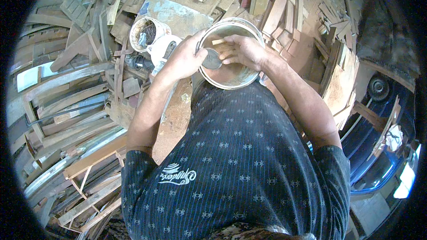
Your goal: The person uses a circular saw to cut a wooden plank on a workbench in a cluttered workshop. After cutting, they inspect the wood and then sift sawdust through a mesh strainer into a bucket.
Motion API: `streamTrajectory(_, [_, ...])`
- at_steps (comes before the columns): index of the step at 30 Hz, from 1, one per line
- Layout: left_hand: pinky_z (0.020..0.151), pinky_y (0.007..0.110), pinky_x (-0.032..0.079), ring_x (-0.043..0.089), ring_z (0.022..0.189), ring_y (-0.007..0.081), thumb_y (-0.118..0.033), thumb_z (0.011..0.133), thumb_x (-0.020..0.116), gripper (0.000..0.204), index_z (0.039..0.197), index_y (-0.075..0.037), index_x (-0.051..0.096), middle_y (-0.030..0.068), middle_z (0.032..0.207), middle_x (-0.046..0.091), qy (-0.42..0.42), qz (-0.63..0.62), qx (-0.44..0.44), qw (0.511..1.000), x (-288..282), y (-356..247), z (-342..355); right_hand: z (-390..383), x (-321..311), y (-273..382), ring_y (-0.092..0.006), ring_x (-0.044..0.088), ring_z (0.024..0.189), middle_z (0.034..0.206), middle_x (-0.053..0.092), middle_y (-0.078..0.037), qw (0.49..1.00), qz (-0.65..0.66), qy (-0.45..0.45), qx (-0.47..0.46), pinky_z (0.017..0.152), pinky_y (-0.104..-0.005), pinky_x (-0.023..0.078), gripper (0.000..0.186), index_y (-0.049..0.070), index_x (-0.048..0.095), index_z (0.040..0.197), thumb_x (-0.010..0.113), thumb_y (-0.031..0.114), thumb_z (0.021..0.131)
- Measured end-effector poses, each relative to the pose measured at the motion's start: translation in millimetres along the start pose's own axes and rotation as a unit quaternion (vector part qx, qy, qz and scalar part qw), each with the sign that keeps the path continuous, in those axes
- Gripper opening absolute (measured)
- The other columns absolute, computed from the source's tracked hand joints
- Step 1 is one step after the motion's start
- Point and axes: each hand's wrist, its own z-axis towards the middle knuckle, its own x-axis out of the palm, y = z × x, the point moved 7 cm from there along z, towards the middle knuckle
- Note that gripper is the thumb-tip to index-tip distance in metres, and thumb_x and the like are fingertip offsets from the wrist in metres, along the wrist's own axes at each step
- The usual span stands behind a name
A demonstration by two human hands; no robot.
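Note:
A wide off-white bucket (231, 85) stands close in front of me, its inside stained reddish brown. At its left rim my left hand (190, 57) is closed on a round, flat, dark grey disc (212, 59), tilted over the bucket's opening; I cannot tell its kind. My right hand (250, 52) reaches over the right rim, fingers curled inward. Between its thumb and fingers is a short tan piece (218, 42) that looks like wood. The fingertips come close to the disc; whether they touch it I cannot tell.
Left of the bucket stand a white pail (166, 31) of dark, tangled bits and a smaller white container (162, 49). Behind them lies a worn blue-grey board (178, 12). Stacked timber (84, 129) fills the left; planks (275, 14) lie far right. A blue vehicle (371, 164) stands at right.

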Motion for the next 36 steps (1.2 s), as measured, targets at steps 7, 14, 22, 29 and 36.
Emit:
streamTrajectory(7, [0.105, 0.042, 0.042, 0.055, 0.124, 0.0386, -0.009, 0.086, 0.052, 0.054, 0.138, 0.005, 0.045, 0.0307, 0.129, 0.056, -0.006, 0.0, -0.027, 1.0, -1.5, 6.1, 0.0, -14.8, 13.5, 27.1, -0.0294, 0.059, 0.116, 0.127, 0.061, -0.019, 0.829, -0.505, -0.078, -0.227, 0.101, -0.0385, 0.045, 0.044, 0.0, 0.058, 0.128, 0.057, 0.028, 0.095])
streamTrajectory(14, [0.084, 0.04, 0.052, 0.067, 0.095, 0.0303, -0.008, 0.085, 0.051, 0.048, 0.132, 0.002, 0.051, 0.0247, 0.103, 0.067, -0.009, -0.121, -0.12, 0.985, 4.3, 49.6, 7.8, -67.0, 39.7, 58.7, -0.0366, 0.062, 0.114, 0.119, 0.065, -0.022, 0.646, -0.611, -0.217, -0.402, 0.105, -0.045, 0.043, 0.023, -0.001, 0.072, 0.104, 0.067, 0.016, 0.09])
streamTrajectory(22, [0.067, 0.045, 0.054, 0.066, 0.073, 0.0282, -0.008, 0.085, 0.055, 0.058, 0.143, -0.004, 0.044, 0.0198, 0.089, 0.066, -0.082, -0.123, -0.182, 0.972, 61.7, 62.1, 28.4, -93.4, -39.7, 27.0, -0.0373, 0.058, 0.118, 0.129, 0.058, -0.024, 0.656, -0.541, -0.418, -0.321, 0.102, -0.0448, 0.047, 0.055, -0.003, 0.049, 0.135, 0.07, 0.009, 0.085])
streamTrajectory(29, [0.093, 0.044, 0.05, 0.061, 0.111, 0.0366, -0.012, 0.089, 0.059, 0.054, 0.141, -0.003, 0.045, 0.0261, 0.122, 0.059, -0.098, -0.108, -0.059, 0.988, 117.1, 35.7, 46.7, -77.4, -202.1, -95.4, -0.0285, 0.068, 0.093, 0.113, 0.063, -0.018, 0.934, -0.115, -0.319, -0.112, 0.077, -0.0389, 0.061, 0.044, -0.008, 0.051, 0.126, 0.058, 0.005, 0.085])
streamTrajectory(36, [0.056, 0.03, 0.056, 0.069, 0.071, 0.016, -0.023, 0.093, 0.063, 0.052, 0.139, -0.004, 0.047, 0.0133, 0.096, 0.07, 0.064, -0.279, -0.177, 0.942, 158.0, 47.9, 19.9, -157.4, -206.2, -144.2, -0.0253, 0.069, 0.088, 0.11, 0.064, -0.018, 0.888, -0.068, -0.414, -0.188, 0.07, -0.0352, 0.058, 0.036, -0.008, 0.054, 0.123, 0.053, 0.001, 0.088])
